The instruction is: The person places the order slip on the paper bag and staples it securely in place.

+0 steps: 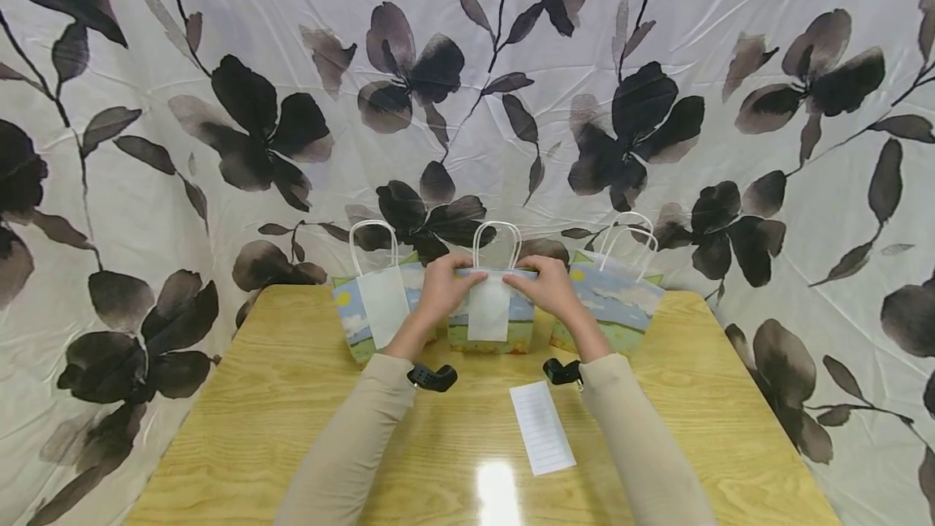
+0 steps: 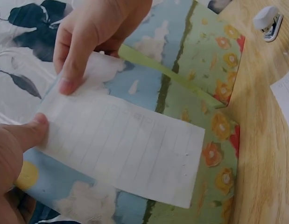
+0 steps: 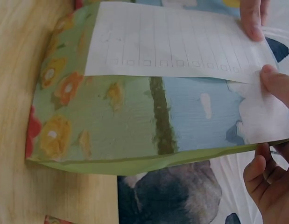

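Observation:
The middle paper gift bag [image 1: 458, 331], printed with sky, clouds and flowers, stands upright with white handles. A white lined checklist sheet [image 1: 488, 311] hangs flat against its front; small boxes run along its lines in the right wrist view. My left hand [image 1: 445, 286] pinches the bag's top edge near the sheet's upper left, thumb in front. On the other side, my right hand [image 1: 546, 286] pinches the same edge, thumb in front and fingers behind. In the left wrist view, the left thumb [image 2: 34, 130] touches the sheet's top. Fingers behind the rim are partly hidden.
A similar bag [image 1: 351, 323] with a white sheet [image 1: 383, 307] on its front stands left. Another bag [image 1: 621, 307] stands right. A second lined sheet [image 1: 542, 428] lies on the wooden table [image 1: 241, 428]. A small white stapler [image 2: 268, 21] sits on the table.

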Available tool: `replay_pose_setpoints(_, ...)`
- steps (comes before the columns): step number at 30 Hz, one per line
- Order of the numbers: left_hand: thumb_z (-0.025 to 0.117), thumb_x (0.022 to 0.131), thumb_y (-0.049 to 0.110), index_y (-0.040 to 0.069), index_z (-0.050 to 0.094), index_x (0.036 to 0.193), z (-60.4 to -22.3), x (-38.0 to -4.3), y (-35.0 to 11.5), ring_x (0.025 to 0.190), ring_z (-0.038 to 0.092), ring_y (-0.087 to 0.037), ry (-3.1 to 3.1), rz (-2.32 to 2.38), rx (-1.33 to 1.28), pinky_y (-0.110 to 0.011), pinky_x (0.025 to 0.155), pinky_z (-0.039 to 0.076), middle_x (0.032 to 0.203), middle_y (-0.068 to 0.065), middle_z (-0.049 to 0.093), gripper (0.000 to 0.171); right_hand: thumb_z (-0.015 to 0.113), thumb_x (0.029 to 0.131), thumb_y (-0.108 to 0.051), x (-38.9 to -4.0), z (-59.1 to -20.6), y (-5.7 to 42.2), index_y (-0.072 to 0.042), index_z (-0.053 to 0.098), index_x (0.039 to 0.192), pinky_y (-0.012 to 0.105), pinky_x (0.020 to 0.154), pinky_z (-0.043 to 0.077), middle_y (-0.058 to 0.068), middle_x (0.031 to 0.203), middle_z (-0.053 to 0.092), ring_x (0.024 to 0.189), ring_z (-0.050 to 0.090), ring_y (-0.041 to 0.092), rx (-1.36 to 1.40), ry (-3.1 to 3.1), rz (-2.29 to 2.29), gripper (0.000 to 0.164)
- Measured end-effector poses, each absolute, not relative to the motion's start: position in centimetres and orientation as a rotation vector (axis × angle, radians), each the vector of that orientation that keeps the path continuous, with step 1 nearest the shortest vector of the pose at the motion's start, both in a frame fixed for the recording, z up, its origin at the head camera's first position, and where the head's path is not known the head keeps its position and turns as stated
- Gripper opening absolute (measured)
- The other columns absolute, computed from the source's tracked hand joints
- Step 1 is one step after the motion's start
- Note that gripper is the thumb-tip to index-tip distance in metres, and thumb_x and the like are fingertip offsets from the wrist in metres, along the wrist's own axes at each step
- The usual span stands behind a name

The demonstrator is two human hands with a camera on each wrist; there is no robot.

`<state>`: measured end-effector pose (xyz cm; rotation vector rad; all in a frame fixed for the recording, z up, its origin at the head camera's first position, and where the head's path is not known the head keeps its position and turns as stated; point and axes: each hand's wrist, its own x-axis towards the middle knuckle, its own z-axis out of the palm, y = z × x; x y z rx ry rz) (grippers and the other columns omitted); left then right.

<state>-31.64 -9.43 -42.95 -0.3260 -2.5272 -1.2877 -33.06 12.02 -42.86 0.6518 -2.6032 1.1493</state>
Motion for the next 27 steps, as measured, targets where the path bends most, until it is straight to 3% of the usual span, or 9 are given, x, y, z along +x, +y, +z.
replay_pose_setpoints(6,0.077,0.086,0.023,0.007,0.076,0.089,-42.6,-31.7,-9.8,0.087,0.06,-0.022,-2.575,-1.253,-0.403,-0.036,0.071,0.048,0.094,-0.005,0.065,0.017,0.074,0.089,-0.031,-33.1,-42.8,12.1,-0.009,0.075,0.098,0.034,0.059,0.048,0.003,0.091,0.07,0.061,0.057,0.014,0.672,-2.605,1.189,0.024)
replay_pose_setpoints(14,0.077,0.085,0.021,0.005,0.076,0.086,-43.2,-31.7,-9.9,0.089,0.061,-0.022,-2.508,-1.264,-0.44,-0.037,0.074,0.05,0.095,-0.005,0.065,0.016,0.076,0.087,-0.03,-32.9,-42.9,12.1,-0.01,0.076,0.094,0.034,0.058,0.048,0.002,0.088,0.071,0.057,0.056,0.014,0.659,-2.587,1.187,0.021)
replay_pose_setpoints(24,0.076,0.086,0.022,0.004,0.078,0.093,-43.3,-31.2,-9.9,0.09,0.064,-0.024,-2.488,-1.279,-0.428,-0.038,0.076,0.052,0.096,-0.007,0.07,0.019,0.075,0.086,-0.037,-31.0,-42.4,12.7,-0.007,0.064,0.121,0.035,0.063,0.048,0.009,0.118,0.062,0.074,0.058,0.018,0.653,-2.518,0.887,0.047)
replay_pose_setpoints(27,0.076,0.087,0.023,0.005,0.078,0.095,-43.3,-31.1,-9.8,0.091,0.065,-0.024,-2.494,-1.298,-0.415,-0.038,0.078,0.052,0.098,-0.007,0.071,0.02,0.075,0.087,-0.032,-28.8,-41.8,13.8,-0.008,0.066,0.118,0.034,0.059,0.048,0.009,0.114,0.063,0.069,0.058,0.017,0.601,-2.451,0.807,0.04)
